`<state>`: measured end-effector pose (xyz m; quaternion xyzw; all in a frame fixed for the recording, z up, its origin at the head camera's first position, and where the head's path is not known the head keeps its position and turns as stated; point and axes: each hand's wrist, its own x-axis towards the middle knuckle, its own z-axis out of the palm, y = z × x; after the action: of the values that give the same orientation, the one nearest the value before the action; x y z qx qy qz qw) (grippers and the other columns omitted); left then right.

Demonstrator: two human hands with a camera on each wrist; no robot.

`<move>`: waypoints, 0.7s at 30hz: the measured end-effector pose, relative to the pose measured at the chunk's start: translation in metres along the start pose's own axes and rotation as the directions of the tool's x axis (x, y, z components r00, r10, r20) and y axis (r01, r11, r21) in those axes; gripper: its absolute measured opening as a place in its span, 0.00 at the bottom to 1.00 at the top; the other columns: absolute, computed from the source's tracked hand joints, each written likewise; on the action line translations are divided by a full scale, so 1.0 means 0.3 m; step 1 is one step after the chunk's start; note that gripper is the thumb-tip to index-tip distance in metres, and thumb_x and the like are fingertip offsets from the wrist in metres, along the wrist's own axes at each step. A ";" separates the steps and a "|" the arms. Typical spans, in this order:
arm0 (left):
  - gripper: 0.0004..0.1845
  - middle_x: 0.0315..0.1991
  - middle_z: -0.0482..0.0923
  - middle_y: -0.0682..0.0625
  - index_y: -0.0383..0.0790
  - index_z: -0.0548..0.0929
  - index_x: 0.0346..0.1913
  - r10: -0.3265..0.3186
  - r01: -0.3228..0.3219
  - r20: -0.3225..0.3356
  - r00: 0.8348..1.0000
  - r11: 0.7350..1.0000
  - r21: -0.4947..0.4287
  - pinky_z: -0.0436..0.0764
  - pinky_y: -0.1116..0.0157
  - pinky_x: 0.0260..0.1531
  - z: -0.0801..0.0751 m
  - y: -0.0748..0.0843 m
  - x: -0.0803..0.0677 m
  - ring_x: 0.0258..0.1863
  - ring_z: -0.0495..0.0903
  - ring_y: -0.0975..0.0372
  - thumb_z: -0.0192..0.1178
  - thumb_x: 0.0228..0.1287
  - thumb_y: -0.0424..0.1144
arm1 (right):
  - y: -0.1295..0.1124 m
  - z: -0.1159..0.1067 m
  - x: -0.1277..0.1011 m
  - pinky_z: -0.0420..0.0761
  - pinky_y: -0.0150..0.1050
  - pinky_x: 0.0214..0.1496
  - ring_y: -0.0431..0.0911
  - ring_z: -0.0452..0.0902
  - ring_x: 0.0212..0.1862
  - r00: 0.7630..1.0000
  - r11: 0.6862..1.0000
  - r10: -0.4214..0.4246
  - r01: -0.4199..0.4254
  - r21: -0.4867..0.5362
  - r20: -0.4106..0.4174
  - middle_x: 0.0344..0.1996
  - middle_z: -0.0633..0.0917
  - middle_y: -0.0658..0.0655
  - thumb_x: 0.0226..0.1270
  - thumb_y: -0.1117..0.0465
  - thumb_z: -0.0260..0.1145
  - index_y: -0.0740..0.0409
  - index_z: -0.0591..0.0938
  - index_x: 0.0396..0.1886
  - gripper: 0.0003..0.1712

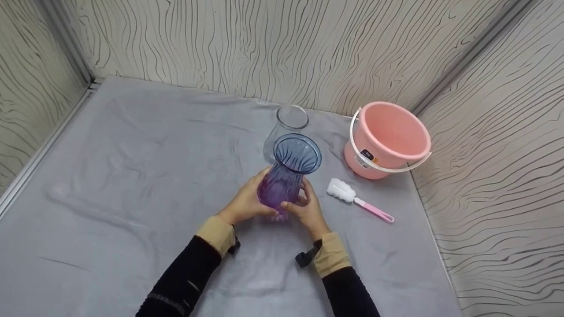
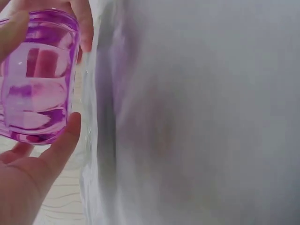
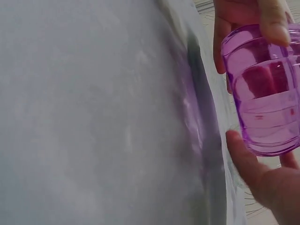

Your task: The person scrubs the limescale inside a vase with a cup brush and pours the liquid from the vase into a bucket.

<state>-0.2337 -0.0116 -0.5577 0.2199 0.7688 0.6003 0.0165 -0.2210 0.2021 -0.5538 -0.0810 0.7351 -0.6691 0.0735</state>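
Observation:
A ribbed glass vase (image 1: 282, 189), blue at its flared rim and purple toward its base, is held between both hands and leans slightly away from the person. My left hand (image 1: 246, 200) grips its left side, with the thumb near the base. On the right side my right hand (image 1: 308, 211) holds it, thumb across the front and fingers partly hidden behind the glass. Both wrist views show the vase's purple base (image 2: 40, 89) raised off the grey cloth. Just behind it stands a clear glass vase (image 1: 293, 118), partly covered from view.
A pink bucket (image 1: 387, 132) with a white handle stands at the back right. In front of it lies a bottle brush (image 1: 341, 190) with a white sponge head and pink handle. Grey cloth (image 1: 132, 176) covers the table; wood-patterned walls (image 1: 220, 48) enclose it.

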 end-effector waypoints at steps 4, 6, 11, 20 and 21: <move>0.63 0.71 0.68 0.44 0.44 0.57 0.79 -0.019 0.019 0.000 1.000 0.997 -0.068 0.66 0.49 0.70 0.023 0.010 0.002 0.69 0.69 0.52 0.84 0.39 0.33 | -0.005 -0.012 -0.011 0.74 0.57 0.66 0.68 0.64 0.70 1.000 0.999 -0.009 0.008 0.047 0.004 0.78 0.58 0.66 0.56 0.53 0.81 0.49 0.54 0.81 0.60; 0.63 0.71 0.68 0.43 0.44 0.56 0.80 -0.028 0.027 -0.014 1.000 0.996 -0.085 0.67 0.48 0.69 0.034 0.014 0.002 0.68 0.69 0.52 0.84 0.40 0.34 | -0.011 -0.020 -0.015 0.72 0.58 0.68 0.67 0.64 0.71 1.000 0.999 -0.011 0.011 0.031 0.010 0.79 0.57 0.64 0.57 0.54 0.80 0.47 0.54 0.81 0.59; 0.64 0.73 0.65 0.43 0.47 0.55 0.81 -0.040 0.035 -0.049 0.998 0.995 -0.097 0.63 0.46 0.71 0.056 0.034 0.012 0.71 0.65 0.51 0.85 0.40 0.38 | -0.030 -0.036 -0.020 0.73 0.55 0.68 0.66 0.63 0.72 1.000 1.000 -0.018 0.018 0.009 0.013 0.79 0.55 0.66 0.53 0.53 0.82 0.50 0.50 0.82 0.65; 0.59 0.71 0.67 0.41 0.44 0.58 0.78 -0.044 0.039 -0.060 0.997 0.996 -0.086 0.66 0.48 0.69 0.099 0.105 0.054 0.69 0.67 0.52 0.84 0.44 0.41 | -0.047 -0.066 -0.028 0.81 0.41 0.59 0.62 0.71 0.67 0.990 0.997 -0.058 0.063 0.043 -0.125 0.74 0.65 0.69 0.49 0.47 0.84 0.57 0.53 0.81 0.67; 0.58 0.71 0.67 0.41 0.44 0.58 0.78 -0.048 0.044 -0.050 0.998 0.995 -0.089 0.66 0.49 0.69 0.103 0.119 0.062 0.69 0.68 0.52 0.83 0.45 0.40 | -0.051 -0.070 -0.030 0.82 0.41 0.58 0.61 0.71 0.66 0.988 0.996 -0.055 0.063 0.056 -0.146 0.73 0.67 0.69 0.49 0.45 0.84 0.58 0.54 0.81 0.67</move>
<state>-0.2301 0.0298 -0.5286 0.1855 0.7466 0.6386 0.0201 -0.2164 0.2231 -0.5365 -0.0518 0.7152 -0.6970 0.0026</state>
